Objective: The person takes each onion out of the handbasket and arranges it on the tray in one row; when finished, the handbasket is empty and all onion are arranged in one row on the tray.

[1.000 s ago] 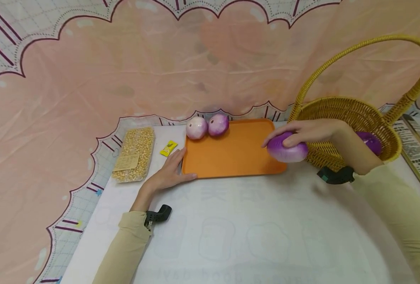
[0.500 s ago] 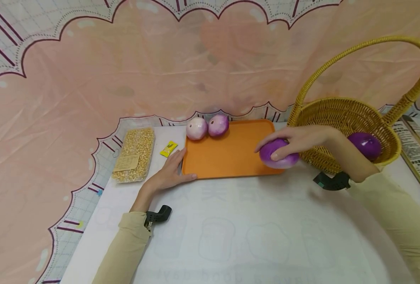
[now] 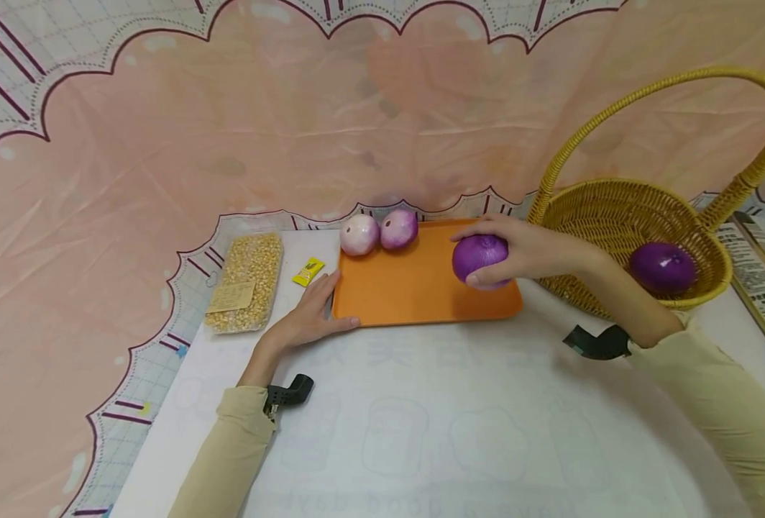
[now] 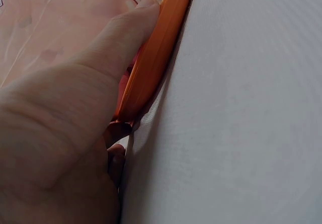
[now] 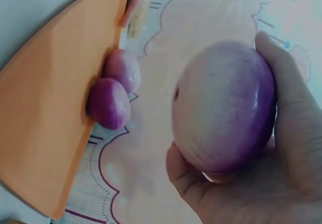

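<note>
My right hand grips a purple onion over the right part of an orange tray. In the right wrist view, thumb and fingers wrap the onion, whose pale end with a dark spot faces away from the palm. Two more onions, a whitish one and a purple-and-white one, sit side by side at the tray's back left corner. My left hand rests against the tray's front left corner, fingers extended along the left edge and thumb on the front rim.
A wicker basket with a tall handle stands at the right, another purple onion inside it. A clear pack of corn kernels and a small yellow packet lie left of the tray. A printed item lies beyond the basket.
My right hand has carried the onion leftward from beside the basket to over the tray, turning it on the way. The onion in the basket has come into fuller view. My left hand stays put.
</note>
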`<move>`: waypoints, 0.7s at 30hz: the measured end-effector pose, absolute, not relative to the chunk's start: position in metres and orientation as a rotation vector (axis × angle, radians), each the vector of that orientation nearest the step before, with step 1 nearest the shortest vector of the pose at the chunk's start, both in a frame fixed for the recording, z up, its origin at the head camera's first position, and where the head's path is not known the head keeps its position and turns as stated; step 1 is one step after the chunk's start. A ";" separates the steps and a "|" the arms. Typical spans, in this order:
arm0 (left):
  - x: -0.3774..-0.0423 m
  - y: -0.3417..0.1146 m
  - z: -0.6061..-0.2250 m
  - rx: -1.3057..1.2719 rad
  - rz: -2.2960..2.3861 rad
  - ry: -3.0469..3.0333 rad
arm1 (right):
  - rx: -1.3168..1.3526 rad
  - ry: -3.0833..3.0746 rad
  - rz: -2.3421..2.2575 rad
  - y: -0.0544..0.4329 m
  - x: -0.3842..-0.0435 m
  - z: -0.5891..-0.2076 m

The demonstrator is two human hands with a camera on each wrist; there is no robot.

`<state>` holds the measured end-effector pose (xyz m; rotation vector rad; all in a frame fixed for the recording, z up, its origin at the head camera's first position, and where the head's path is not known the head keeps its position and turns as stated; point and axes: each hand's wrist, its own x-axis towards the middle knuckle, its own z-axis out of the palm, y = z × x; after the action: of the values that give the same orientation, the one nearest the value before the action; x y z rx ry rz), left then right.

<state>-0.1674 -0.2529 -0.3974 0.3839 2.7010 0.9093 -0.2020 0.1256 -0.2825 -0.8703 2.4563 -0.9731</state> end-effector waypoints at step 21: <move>-0.168 -0.253 -0.397 0.366 0.906 2.691 | -0.650 2.811 -1.304 0.097 -0.236 -0.298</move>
<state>-0.1679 -0.2529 -0.3971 0.3661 2.6905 0.9055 -0.2358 0.0971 -0.2979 -0.6496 2.8106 -1.3043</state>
